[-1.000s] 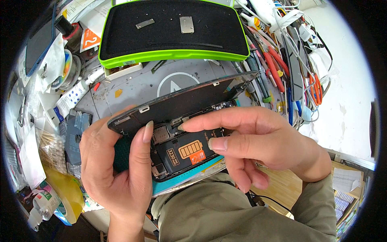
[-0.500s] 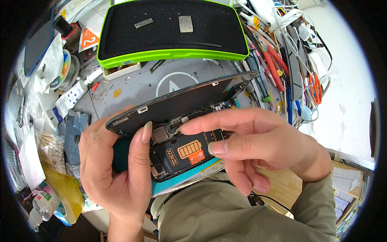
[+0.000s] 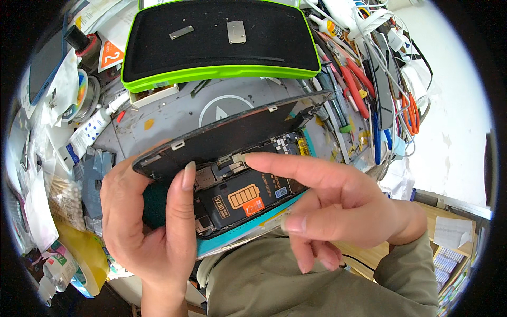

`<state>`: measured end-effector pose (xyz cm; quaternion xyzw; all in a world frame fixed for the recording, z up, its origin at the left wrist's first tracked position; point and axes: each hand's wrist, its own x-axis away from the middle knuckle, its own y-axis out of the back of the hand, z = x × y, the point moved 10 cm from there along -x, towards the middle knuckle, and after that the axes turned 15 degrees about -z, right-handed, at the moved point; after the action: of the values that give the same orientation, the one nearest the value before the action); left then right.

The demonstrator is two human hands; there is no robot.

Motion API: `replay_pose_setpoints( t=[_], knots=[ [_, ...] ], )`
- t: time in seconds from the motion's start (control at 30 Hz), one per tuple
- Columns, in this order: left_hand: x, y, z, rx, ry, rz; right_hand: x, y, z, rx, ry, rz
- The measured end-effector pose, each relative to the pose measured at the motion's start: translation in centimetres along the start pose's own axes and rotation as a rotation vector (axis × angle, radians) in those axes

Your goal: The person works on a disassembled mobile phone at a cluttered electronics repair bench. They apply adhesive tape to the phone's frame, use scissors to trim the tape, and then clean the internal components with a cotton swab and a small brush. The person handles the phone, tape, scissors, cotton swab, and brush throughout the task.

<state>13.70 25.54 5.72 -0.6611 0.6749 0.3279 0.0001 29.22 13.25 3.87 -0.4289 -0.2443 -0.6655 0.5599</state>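
Since the earlier frames, the right hand (image 3: 343, 206) has lifted off the battery: its forefinger, then lying across the lower body with the thumb pressed by the orange label, now stretches out so that its tip meets a small connector at the upper edge of the opened phone (image 3: 237, 187). Thumb and remaining fingers hang loosely curled below, gripping nothing.

That phone sits low in the middle of the view, over the person's lap and just in front of the grey work mat (image 3: 174, 113). Its dark screen panel (image 3: 232, 134) is swung up and tilted away like a lid, hinged along the far long side, exposing the black battery (image 3: 240, 198) with a yellow battery symbol and an orange sticker. The left hand (image 3: 142, 222) grips the phone's left end, palm under it and thumb laid upright across the inner frame beside the battery.

Beyond the mat lies a black tray with a lime-green rim (image 3: 222, 71), carrying 2 small metal plates. To the right, a crowded row of tools (image 3: 364, 79) with red and orange handles lies among white cables. On the left are a white tube (image 3: 92, 129), a spool and loose plastic bags.
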Motion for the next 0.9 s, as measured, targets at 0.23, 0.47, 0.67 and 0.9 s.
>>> replay_pose_setpoints(
  t=[0.23,0.47,0.67,0.9],
  knots=[
    [0.1,0.1,0.2,-0.013,0.02,-0.001,-0.2,-1.3,-1.0,-0.006,0.113,0.109],
    [0.1,0.0,0.1,-0.002,0.024,0.002,-0.3,-2.3,-2.0,0.132,0.279,0.089],
    [0.0,0.1,-0.1,0.004,-0.007,-0.011,-0.5,-2.7,-1.3,0.432,0.474,0.007],
    [0.1,0.1,0.0,-0.001,-0.004,-0.014,-0.1,-2.7,-1.7,0.344,0.561,-0.058]
  ],
)
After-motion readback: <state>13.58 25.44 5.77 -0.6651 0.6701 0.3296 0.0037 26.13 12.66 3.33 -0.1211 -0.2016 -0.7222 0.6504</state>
